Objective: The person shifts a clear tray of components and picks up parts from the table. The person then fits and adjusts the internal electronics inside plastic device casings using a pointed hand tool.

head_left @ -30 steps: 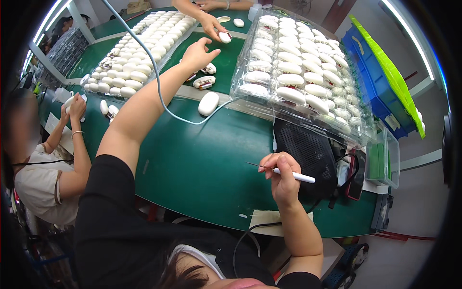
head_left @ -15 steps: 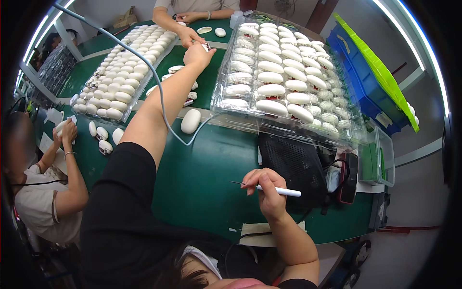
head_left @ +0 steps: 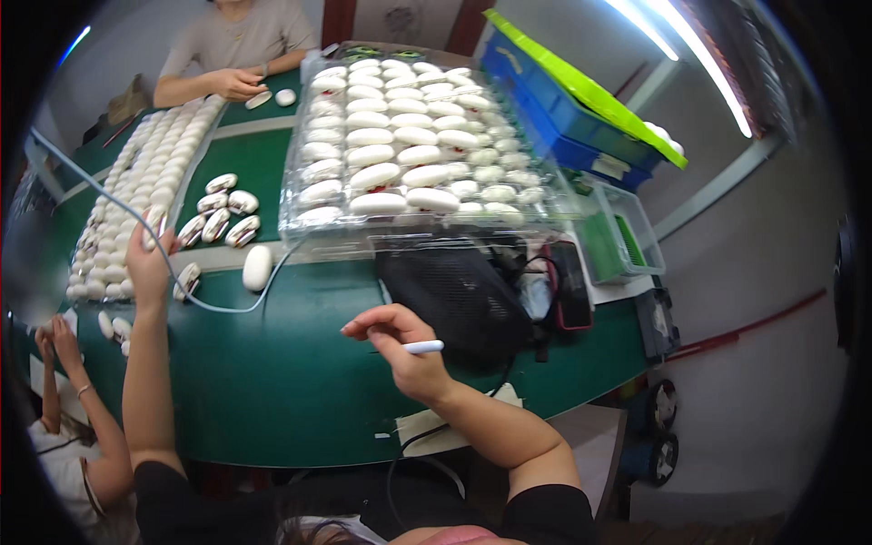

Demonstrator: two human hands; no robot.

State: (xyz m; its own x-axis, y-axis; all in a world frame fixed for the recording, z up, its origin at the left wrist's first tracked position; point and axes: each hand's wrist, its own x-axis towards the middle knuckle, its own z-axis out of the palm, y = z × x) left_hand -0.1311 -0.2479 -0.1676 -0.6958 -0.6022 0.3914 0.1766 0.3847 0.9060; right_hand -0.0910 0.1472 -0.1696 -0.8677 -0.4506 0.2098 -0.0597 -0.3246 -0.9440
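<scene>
My left hand point(head_left: 150, 268) is raised at the left with its fingers closed on a white oval casing point(head_left: 155, 225), whose darker inner side partly shows. My right hand point(head_left: 400, 345), over the front middle of the table, grips a slim white pen-shaped tool point(head_left: 423, 347); its tip cannot be made out. Between the trays lies a loose group of similar white oval casings point(head_left: 216, 225), several with dark inner parts showing. Nearer me rest another such casing point(head_left: 188, 281) and a smooth white oval piece point(head_left: 257, 268).
Clear plastic trays point(head_left: 327, 238) full of white ovals stand stacked at centre. Another filled tray point(head_left: 136, 195) lies left. A grey cable point(head_left: 218, 309) loops by my left hand. A black mesh bag point(head_left: 454, 295) and blue crates point(head_left: 563, 127) are right. Co-workers' hands point(head_left: 238, 84) work far off and at left.
My left hand has drawn back from a co-worker's hand at the far side and now holds a casing nearer me, at the left. My view has shifted; the right hand still grips the tool.
</scene>
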